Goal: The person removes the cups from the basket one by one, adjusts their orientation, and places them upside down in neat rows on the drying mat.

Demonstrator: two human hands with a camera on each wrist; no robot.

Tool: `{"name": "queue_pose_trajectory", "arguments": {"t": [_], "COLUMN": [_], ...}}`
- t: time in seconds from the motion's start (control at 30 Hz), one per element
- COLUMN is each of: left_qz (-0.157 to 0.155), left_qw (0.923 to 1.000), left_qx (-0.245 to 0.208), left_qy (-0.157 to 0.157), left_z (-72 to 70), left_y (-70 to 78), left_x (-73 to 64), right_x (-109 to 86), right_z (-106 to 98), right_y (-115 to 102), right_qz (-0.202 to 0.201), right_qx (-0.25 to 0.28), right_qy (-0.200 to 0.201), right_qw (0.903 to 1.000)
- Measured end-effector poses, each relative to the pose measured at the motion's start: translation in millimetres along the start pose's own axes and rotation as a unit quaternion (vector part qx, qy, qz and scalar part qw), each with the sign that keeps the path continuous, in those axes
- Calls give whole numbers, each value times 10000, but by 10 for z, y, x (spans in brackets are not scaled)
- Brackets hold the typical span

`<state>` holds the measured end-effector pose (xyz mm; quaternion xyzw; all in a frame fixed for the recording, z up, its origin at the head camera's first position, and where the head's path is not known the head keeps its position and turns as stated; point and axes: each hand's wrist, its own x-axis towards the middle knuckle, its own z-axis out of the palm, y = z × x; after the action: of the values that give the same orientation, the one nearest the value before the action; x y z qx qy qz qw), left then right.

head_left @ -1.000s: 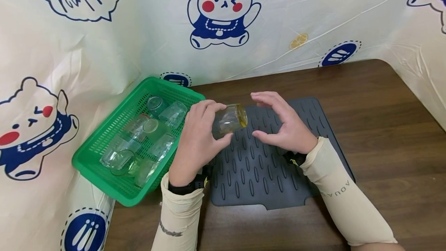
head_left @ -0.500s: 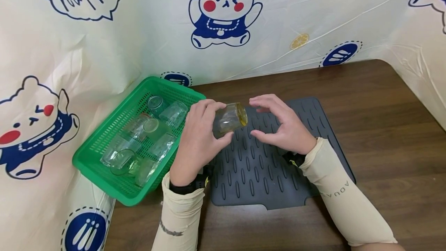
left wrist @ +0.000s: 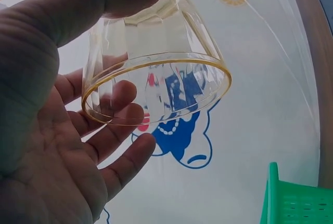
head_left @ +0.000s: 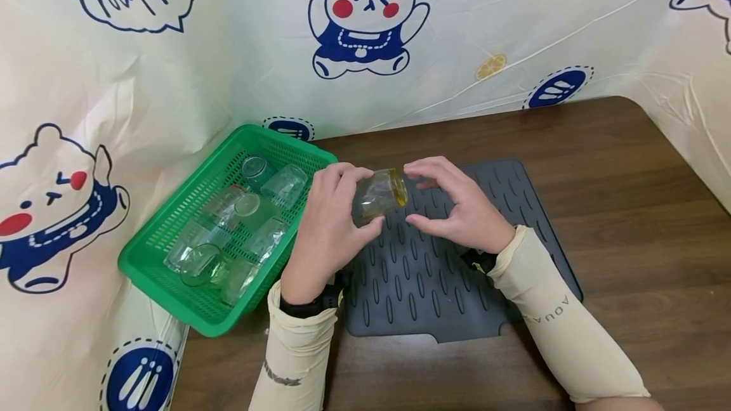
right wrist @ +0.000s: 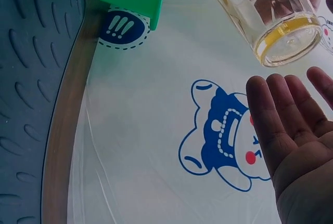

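Note:
My left hand [head_left: 328, 227] grips a clear, yellow-tinted drinking glass [head_left: 378, 195], tilted on its side above the dark mat. The left wrist view shows the glass's open rim [left wrist: 156, 60] near the palm, with the thumb on one side and fingers on the other. Its thick base points toward my right hand [head_left: 459, 205], which is held with thumb and fingers spread. A small gap parts the right fingertips from the base [right wrist: 289, 42] in the right wrist view. Nothing lies in the right hand.
A green plastic basket [head_left: 171, 300] on the left holds several clear and tinted glasses [head_left: 254, 214]. Beneath the hands lies a dark grey ridged mat [head_left: 411, 297] on a brown wooden table [head_left: 645, 208]. A printed white sheet [head_left: 257, 30] hangs behind.
My right hand has drifted slightly left, closer to the base of the glass. The left hand and the glass have barely moved.

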<state>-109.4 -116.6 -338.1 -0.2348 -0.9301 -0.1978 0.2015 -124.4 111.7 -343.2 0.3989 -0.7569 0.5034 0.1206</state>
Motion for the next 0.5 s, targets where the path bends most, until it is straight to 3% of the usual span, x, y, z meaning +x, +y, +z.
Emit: {"name": "queue_pose_trajectory", "arguments": {"t": [0.5], "left_qz": [66], "left_qw": [9998], "left_qx": [-52], "left_qy": [-156], "left_z": [14], "left_y": [29], "left_x": [5], "right_x": [5], "right_z": [19], "right_y": [0], "right_qz": [128], "right_qx": [-206], "right_qy": [-118], "right_qw": [9996]}}
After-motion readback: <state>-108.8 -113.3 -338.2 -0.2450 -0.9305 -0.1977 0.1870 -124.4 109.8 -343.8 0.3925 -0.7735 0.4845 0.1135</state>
